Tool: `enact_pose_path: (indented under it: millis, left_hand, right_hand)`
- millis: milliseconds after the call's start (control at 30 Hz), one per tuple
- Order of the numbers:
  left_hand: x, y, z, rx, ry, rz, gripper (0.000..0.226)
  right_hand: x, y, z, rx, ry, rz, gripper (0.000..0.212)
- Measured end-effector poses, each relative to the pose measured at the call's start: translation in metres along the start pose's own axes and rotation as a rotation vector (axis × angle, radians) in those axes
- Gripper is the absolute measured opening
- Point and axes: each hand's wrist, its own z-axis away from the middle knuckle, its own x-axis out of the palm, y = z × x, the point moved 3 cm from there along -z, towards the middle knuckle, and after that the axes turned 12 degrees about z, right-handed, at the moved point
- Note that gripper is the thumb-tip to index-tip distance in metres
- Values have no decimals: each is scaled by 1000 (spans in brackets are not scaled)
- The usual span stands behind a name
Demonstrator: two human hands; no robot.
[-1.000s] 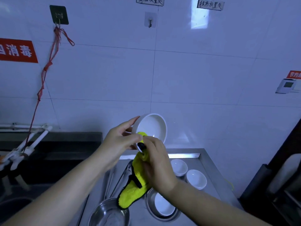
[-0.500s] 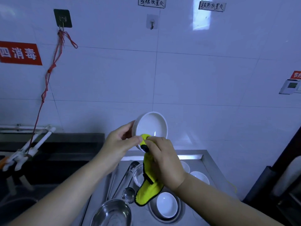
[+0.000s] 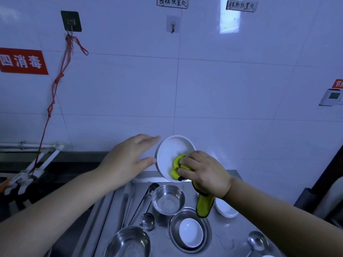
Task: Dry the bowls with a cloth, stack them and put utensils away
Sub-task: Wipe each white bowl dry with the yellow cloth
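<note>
stainless counter (image 3: 232, 236) is spread with work not yet done: a large steel bowl (image 3: 128, 243) nearest, a steel dish (image 3: 174, 229) with a white bowl (image 3: 191, 232) in it, a smaller steel bowl (image 3: 168, 199), ladles (image 3: 147, 220) and chopsticks unstored, nothing stacked. a white bowl (image 3: 168, 153) is held tilted above the far edge, steadied by the spread left hand (image 3: 128, 160) at its rim. a yellow cloth (image 3: 177, 165) is pressed inside it by the clenched right hand (image 3: 206, 173).

White bowl (image 3: 171, 154): glossy, smooth ceramic. Yellow cloth (image 3: 204, 204): fuzzy, matt. Steel bowl (image 3: 168, 199), ladle (image 3: 147, 220), counter (image 3: 228, 236): shiny metal.
</note>
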Motion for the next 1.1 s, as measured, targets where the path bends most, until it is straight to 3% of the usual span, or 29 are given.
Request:
enact_pose_path:
  millis: [67, 133, 200, 367, 467, 533, 633, 667, 733, 800, 900, 1000, 1100]
  left_hand:
    - [3, 13, 6, 435, 51, -420, 44]
    - [9, 24, 10, 723, 24, -592, 36]
    - [14, 24, 10, 819, -3, -670, 31]
    - [20, 22, 9, 865, -96, -692, 27]
    - [24, 9, 13, 667, -159, -637, 22]
    - [28, -4, 18, 336, -122, -420, 20]
    - [32, -14, 20, -273, 46, 230, 20]
    - [37, -14, 19, -385, 87, 481, 12]
    - [43, -3, 14, -442, 117, 796, 16]
    - [47, 8, 12, -420, 89, 896, 24]
    - [54, 16, 11, -420, 52, 959, 16]
    - [56, 18, 11, -404, 41, 955, 16]
    - [55, 20, 13, -396, 53, 983, 17]
  right_hand:
    - [-2, 0, 1, 31, -20, -17, 19]
    - [-4, -2, 1, 33, -30, -39, 10]
    - [-5, -3, 0, 36, -27, -56, 14]
    - [-4, -7, 3, 28, -5, -105, 12]
    - [-11, -3, 2, 138, 50, -177, 32]
    - [-17, 3, 3, 349, 134, -227, 44]
    - [-17, 6, 5, 625, 111, -358, 61]
    - [-15, 0, 3, 648, 80, -413, 68]
    - [-12, -20, -3, 602, 8, -510, 77]
    - [-11, -42, -9, 587, -48, -639, 78]
    - [-14, -52, -16, 806, 24, -911, 53]
    - [-17, -36, -26, 1021, 177, -948, 27]
    - [-14, -16, -32, 1140, 176, -1094, 17]
